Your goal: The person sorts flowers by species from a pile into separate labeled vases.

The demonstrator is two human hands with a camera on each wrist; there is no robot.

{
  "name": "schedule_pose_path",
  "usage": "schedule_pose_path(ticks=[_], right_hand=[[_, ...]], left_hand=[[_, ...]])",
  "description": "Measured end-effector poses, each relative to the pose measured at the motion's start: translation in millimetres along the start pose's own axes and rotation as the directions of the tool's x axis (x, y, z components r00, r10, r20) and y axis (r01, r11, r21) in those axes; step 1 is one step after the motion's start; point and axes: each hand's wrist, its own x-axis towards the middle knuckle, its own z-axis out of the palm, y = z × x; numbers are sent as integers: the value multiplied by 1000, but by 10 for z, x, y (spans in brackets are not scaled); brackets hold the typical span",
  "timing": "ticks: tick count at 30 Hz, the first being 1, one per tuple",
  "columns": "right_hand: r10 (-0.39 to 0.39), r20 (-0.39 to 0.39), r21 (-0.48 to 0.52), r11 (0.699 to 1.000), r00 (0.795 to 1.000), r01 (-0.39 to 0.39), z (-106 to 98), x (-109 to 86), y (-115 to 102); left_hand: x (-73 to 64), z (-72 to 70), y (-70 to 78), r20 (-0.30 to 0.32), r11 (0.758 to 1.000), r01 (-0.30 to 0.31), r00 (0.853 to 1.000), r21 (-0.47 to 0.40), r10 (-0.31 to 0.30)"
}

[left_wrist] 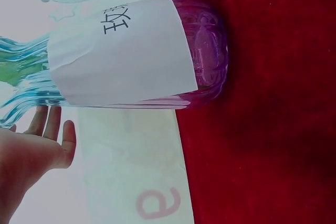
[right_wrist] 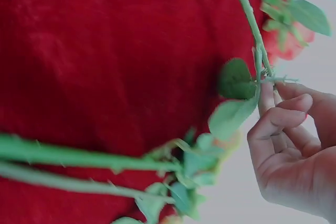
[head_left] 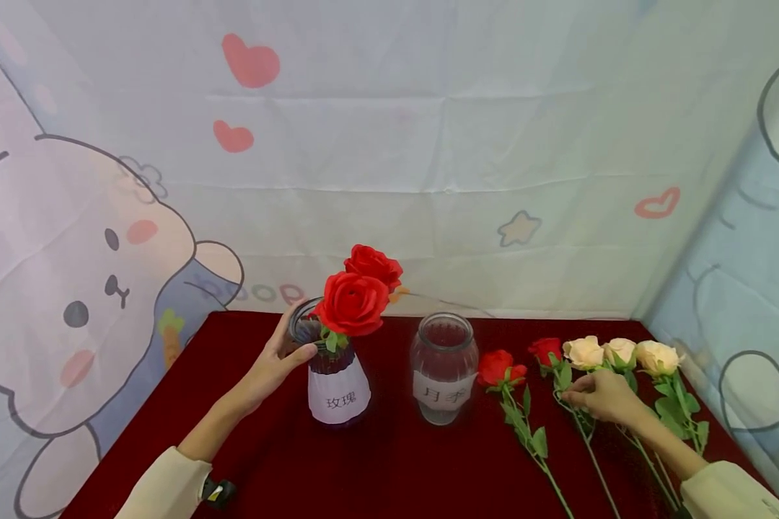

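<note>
On the red cloth-covered tabletop (head_left: 389, 468) before you, green stems reach to the near right. Your right hand (head_left: 606, 398) is nearly closed there, its thumb and fingertips pinching the stem of a red rose (head_left: 545, 350) with green leaves, below its bloom. A second leafy red-bloomed rose (head_left: 501, 367) lies just left of it, and three pale peach roses (head_left: 620, 353) lie to its right. Farther left stands an uncovered clear glass jar (head_left: 444, 371) with a white label, no flower in it. Left of that, your left hand (head_left: 273, 364) is spread around the neck of a ribbed blue-and-purple glass vase (head_left: 337, 389), thumb on the near side, apparently steadying it. At least two red blooms (head_left: 355, 303) lean rightward from its mouth. You look to be at picking up the pinched rose; your next move probably calls for a firm pinch, a lift that frees its leaves from the neighbouring peach stems, and a swing left, stem end down, over the vase mouth.
</note>
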Motion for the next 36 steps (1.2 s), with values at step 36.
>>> schedule_pose_path(ticks=[36], right_hand=[[-56,-311,908,277,949,314,-729,-417,-654]], left_hand=[[-21,-19,-4,0,1000,-10,1000,22,10]])
